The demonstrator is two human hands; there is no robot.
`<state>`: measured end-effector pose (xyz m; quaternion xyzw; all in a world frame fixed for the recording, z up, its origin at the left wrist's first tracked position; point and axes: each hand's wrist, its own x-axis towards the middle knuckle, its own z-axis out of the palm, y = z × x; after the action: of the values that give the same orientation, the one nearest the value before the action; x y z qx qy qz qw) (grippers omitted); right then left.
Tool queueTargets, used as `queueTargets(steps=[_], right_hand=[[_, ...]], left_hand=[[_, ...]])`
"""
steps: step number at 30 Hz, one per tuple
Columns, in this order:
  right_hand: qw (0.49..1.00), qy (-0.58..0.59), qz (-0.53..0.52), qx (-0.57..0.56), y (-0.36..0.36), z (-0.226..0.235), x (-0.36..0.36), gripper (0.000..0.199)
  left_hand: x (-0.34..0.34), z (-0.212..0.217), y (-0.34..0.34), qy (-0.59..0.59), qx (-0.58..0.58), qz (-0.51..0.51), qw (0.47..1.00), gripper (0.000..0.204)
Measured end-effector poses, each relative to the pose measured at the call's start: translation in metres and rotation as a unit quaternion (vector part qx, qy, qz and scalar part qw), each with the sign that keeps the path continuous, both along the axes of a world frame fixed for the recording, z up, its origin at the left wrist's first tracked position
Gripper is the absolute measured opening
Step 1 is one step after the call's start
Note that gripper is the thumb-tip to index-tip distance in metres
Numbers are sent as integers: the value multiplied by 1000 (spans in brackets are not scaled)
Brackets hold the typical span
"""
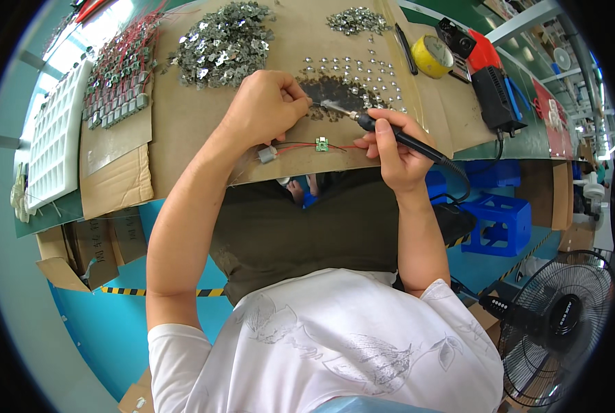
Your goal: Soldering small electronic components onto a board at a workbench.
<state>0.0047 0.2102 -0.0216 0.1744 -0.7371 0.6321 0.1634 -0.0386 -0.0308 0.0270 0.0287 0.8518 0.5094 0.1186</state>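
My right hand [398, 148] grips a soldering iron [417, 145] like a pen. Its metal tip points left over a dark, scorched patch [331, 93] of the cardboard, with a wisp of smoke beside it. My left hand [269, 109] is closed in a pinch just left of the tip; what sits between its fingertips is too small to make out. Below the hands lies a small green circuit board [322, 144] with red and dark wires. Left of it is a little silver motor [267, 154]. A red wire runs from the board toward my right fingers.
Small metal pieces form a big heap [225, 45], a smaller heap [357, 20] and spaced rows [359, 67]. Wired motors [118, 89] and a white compartment tray [58, 138] lie left. Yellow tape [432, 56], a black pen [405, 48] and a black soldering station [498, 103] stand right.
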Motion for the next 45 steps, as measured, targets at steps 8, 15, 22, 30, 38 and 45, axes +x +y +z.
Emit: queueTargets(steps=[8,15,22,30,38,45], right_hand=[[991,102,-19,80,-3,17,5,20],[956,185,51,221,-10,18,11,42],[950,206,30,232,-20,15,4,45],[971,200,6,130,-41,13,-5,44],[974,165,-54,144,-33,8,1,45],[956,216,-18,197,-45,12,17,41]], left_hand=[[0,-4,-7,2,76,22,997,17],[1,9,-21,17,141,44,989,19],[-4,1,-30,75,76,-123,987,22],[0,31,-15,2,-38,-201,979,23],[-8,16,-20,0,20,-118,993,16],[-15,0,-5,47,-61,-56,995,19]])
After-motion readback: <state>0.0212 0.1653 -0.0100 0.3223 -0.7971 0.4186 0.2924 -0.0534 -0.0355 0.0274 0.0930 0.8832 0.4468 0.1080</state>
